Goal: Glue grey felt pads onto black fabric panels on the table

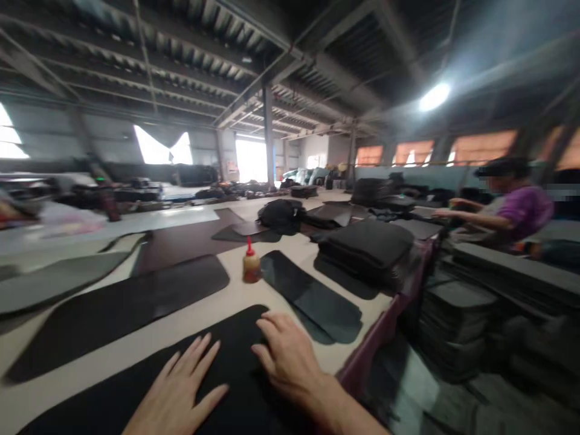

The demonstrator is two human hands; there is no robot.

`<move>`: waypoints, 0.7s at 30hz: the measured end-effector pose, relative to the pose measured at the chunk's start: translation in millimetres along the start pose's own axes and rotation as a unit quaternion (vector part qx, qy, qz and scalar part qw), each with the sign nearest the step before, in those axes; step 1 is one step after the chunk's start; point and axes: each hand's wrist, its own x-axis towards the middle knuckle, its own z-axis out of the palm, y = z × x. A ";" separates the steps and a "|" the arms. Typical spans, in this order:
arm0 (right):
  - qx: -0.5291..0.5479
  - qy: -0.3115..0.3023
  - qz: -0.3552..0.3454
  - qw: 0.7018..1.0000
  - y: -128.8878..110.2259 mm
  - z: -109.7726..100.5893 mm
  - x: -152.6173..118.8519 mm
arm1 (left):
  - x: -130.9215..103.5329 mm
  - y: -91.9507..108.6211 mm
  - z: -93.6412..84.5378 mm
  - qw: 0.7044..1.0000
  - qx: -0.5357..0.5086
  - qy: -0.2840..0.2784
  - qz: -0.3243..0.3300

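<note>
A large black sheet (pixel 231 338) lies flat on the pale table (pixel 190 314) right in front of me. My left hand (pixel 181 386) rests on it palm down, fingers spread. To the right, my right hand (pixel 290 356) touches the same sheet near its right edge, its fingers bent and a little apart, with nothing seen between them. Beyond the hands stands a small bottle (pixel 251 266) with a red pointed cap and amber contents. Dark flat pieces (pixel 312 296) overlap to the right of the bottle, and a long dark panel (pixel 127 302) lies to its left.
A thick stack of black pieces (pixel 367 248) sits near the table's right edge (pixel 385 332). Further back is a dark bundle (pixel 281 216). More stacks (pixel 457 314) stand beyond the edge, where a person in a purple top (pixel 525 208) works. A grey curved piece (pixel 58 278) lies far left.
</note>
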 end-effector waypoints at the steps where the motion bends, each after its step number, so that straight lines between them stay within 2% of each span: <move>1: 0.014 -0.025 -0.018 0.999 -1.4 2.0 -3.9 | -6.3 3.4 -7.2 0.998 0.006 -0.055 -0.006; 3: 0.042 -0.090 -0.042 0.994 1.5 10.5 -9.1 | -9.4 11.8 -19.0 0.995 0.000 -0.096 -0.014; 4: 0.013 -0.135 -0.045 0.990 4.4 15.9 -10.4 | -7.9 14.6 -22.7 0.995 -0.009 -0.101 -0.012; 7: -0.054 -0.174 -0.061 0.981 12.6 28.0 -11.9 | -5.3 15.3 -28.5 0.993 -0.046 -0.106 -0.009; 10: -0.084 -0.167 -0.076 0.979 15.5 29.2 -12.2 | -14.9 6.4 -32.9 0.992 -0.062 -0.107 -0.002; 14: -0.100 -0.156 -0.083 0.979 16.3 28.1 -12.9 | -38.6 -18.8 -41.0 0.991 -0.056 -0.121 -0.018; 21: -0.121 -0.110 -0.112 0.980 25.6 41.1 -16.9 | -83.1 -74.1 -55.8 0.982 -0.043 -0.124 -0.137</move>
